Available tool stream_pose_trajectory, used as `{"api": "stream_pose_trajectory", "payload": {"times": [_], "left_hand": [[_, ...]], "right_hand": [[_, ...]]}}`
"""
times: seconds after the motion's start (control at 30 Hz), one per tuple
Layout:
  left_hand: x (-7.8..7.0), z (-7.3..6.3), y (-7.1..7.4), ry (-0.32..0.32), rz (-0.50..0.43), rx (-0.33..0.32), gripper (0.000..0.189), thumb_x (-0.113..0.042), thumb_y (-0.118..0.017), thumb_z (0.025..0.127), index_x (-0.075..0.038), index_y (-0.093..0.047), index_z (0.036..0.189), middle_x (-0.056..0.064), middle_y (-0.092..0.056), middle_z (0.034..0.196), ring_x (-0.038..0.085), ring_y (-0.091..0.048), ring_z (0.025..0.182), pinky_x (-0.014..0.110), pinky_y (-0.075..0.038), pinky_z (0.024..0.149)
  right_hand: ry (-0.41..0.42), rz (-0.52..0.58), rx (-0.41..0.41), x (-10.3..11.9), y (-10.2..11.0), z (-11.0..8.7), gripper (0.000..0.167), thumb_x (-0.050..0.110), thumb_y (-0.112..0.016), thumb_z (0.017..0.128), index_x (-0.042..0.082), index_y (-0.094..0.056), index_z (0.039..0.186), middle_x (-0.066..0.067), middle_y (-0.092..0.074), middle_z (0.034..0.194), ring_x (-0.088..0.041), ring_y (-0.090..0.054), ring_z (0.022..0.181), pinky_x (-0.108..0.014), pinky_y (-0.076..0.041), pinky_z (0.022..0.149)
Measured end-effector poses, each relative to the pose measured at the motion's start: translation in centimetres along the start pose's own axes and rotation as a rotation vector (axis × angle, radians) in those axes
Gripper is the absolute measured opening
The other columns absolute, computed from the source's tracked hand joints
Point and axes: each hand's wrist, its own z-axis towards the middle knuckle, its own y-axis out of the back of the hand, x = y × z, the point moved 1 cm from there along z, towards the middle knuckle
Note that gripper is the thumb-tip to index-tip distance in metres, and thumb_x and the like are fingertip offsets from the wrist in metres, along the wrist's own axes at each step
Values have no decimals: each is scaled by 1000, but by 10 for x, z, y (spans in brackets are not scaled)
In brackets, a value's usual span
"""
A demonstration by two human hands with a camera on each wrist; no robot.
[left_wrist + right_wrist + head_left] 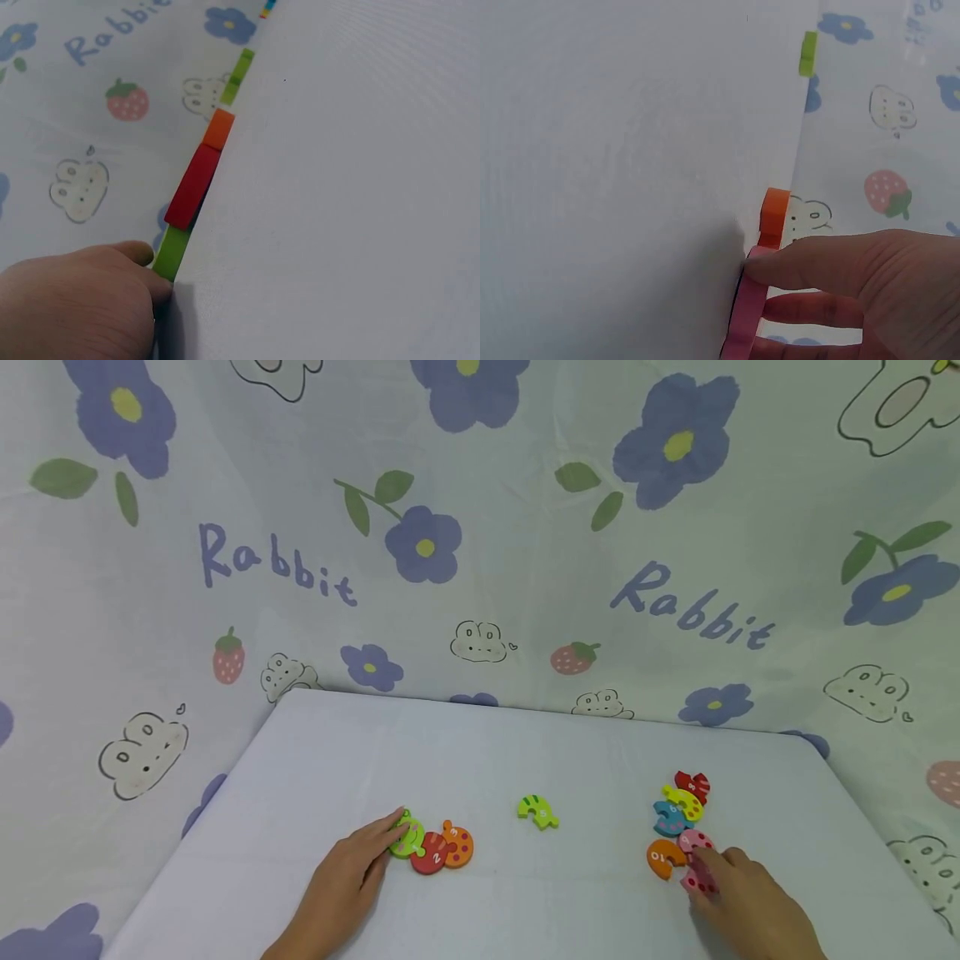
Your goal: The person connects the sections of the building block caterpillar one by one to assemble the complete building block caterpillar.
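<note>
While the left hand [345, 878] holds the green head [408, 841] between finger and thumb, in a touching row with the red 2 [425, 859] and orange 3 [461, 852], the right hand [750, 895] pinches a pink piece [745, 319] beside the orange 10 [661, 858] on the worktop [555, 914]. Picking out this piece seems the step in hand; the next move probably calls for lifting it clear of the orange 10.

A patterned cloth [517, 560] with 2 "Rabbit" prints rose beyond the fingers [381, 828], and a white surface [570, 893] lay beneath them: a draped tabletop setup whose kind of room was hidden.
</note>
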Motion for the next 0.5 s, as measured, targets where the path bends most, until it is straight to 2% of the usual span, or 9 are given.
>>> {"api": "stream_pose_trajectory", "payload": {"times": [0.1, 0.2, 0.33, 0.5], "left_hand": [[0, 0, 0, 0, 0, 0, 49, -1, -75, 95, -21, -70, 139, -12, -55, 153, 19, -59, 132, 46, -54, 104], [0, -1, 1, 6, -9, 4, 49, 0, -74, 95, -21, -69, 140, -12, -54, 153, 19, -59, 132, 47, -54, 104], [0, -1, 1, 7, -15, 7, 51, 1, -74, 95, -22, -69, 140, -13, -54, 154, 19, -58, 133, 47, -53, 105], [0, -2, 1, 0, -23, 7, 51, 2, -73, 95, -21, -69, 140, -12, -54, 154, 19, -58, 134, 47, -53, 105]], "right_hand": [[-9, 8, 3, 1, 0, -1, 84, 62, -87, 74, 2, -65, 130, -14, -61, 101, -27, -58, 87, -58, -62, 74], [-5, 13, -8, 1, -2, -1, 86, 63, -87, 74, 4, -64, 131, -13, -60, 99, -27, -57, 84, -55, -63, 70], [-3, 3, -2, 3, -2, -1, 76, 53, -89, 77, 3, -64, 129, -12, -59, 96, -25, -55, 81, -52, -63, 70], [-8, 32, -4, 4, 4, -3, 73, 42, -89, 81, -5, -61, 128, -12, -62, 100, -25, -59, 83, -55, -62, 76]]}}
